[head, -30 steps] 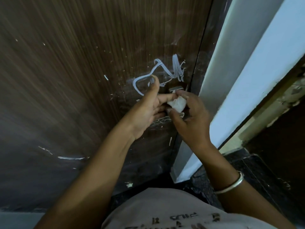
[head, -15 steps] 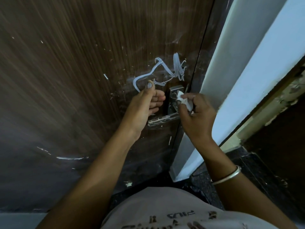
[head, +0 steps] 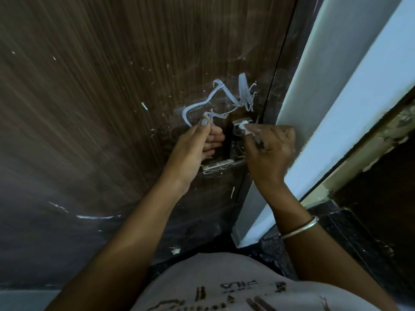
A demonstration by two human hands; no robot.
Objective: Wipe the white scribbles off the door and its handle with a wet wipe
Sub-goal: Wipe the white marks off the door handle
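Observation:
A dark brown wood-grain door (head: 107, 113) fills the left of the view. White scribbles (head: 226, 97) loop across it just above the metal handle (head: 219, 165), whose lever carries white marks too. My right hand (head: 270, 151) pinches a small white wet wipe (head: 246, 129) and presses it on the top of the handle's backplate (head: 238, 140). My left hand (head: 197, 149) curls around the lever, its thumb raised onto the lower end of the scribble.
The door's dark edge (head: 278, 86) meets a white door frame (head: 350, 97) on the right. Beyond it lie a dark tiled floor (head: 350, 239) and a chipped wall edge (head: 386, 140). White streaks (head: 96, 217) and flecks mark the lower door.
My hands have come apart; the right one took the wipe up to the top of the backplate. The left hand closed on the lever, thumb still on the scribble.

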